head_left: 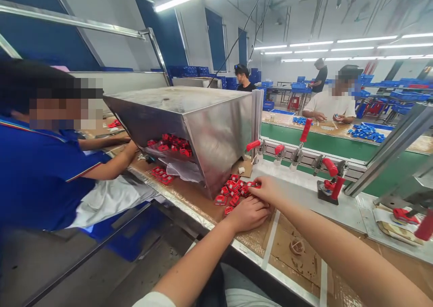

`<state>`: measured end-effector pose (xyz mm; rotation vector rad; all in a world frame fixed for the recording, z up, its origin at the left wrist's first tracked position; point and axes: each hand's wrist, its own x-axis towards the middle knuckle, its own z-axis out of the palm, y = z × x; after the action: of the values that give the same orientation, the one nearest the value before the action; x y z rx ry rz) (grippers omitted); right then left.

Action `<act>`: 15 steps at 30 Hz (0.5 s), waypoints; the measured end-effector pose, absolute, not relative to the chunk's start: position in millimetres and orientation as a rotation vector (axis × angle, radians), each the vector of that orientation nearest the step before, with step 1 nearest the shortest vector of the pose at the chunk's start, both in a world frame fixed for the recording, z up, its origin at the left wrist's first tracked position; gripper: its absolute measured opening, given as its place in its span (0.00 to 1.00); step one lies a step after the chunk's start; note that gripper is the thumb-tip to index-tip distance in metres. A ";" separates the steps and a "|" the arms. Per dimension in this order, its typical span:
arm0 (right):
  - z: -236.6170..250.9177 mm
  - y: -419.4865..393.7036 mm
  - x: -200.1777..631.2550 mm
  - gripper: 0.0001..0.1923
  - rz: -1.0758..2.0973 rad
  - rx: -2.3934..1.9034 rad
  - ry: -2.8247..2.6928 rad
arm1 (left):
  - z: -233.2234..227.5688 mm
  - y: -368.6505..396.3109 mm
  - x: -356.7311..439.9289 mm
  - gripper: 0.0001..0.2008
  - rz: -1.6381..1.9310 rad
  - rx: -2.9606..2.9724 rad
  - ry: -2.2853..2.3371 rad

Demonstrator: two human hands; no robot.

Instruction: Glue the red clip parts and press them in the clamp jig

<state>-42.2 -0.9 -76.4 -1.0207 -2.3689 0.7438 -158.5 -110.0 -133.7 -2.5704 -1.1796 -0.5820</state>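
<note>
A pile of small red plastic parts (237, 187) with pale and dark areas lies on the cardboard-covered bench. At its right edge, my right hand (267, 192) has thumb and forefinger closed on one red plastic part (253, 185). My left hand (249, 214) rests just in front, back upward, its fingers close together and curled down beside the right hand. Whatever sits under those left fingers is hidden. A few loose red parts (229, 210) lie close to the left wrist.
A sheet-metal hopper (219, 135) with more red parts inside stands ahead. Toggle clamps with red handles (306, 130) line a metal rail on the right. At left, a co-worker in a blue shirt (37, 171) reaches toward the bench. Another person handles blue parts (367, 132) beyond.
</note>
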 end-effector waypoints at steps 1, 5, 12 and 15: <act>-79.5 4.1 -52.3 0.14 0.781 -1.015 -2.361 | -134.5 -110.1 -158.4 0.10 -0.580 -2.570 -1.195; -74.2 2.5 -42.5 0.17 1.000 -0.798 -2.126 | -135.0 -109.5 -158.3 0.09 -0.598 -2.516 -1.256; -69.8 -47.4 181.6 0.11 0.577 -0.797 -2.022 | -120.9 -115.6 -157.0 0.09 -0.688 -2.529 -1.227; -88.1 -80.4 312.8 0.11 0.003 -1.111 -1.751 | -124.7 -104.8 -163.1 0.12 -0.846 -2.479 -1.062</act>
<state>312.8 -80.4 -88.1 -1.1106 -1.7512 0.0032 -163.1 -104.8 -124.7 -2.4794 -1.0620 -0.8462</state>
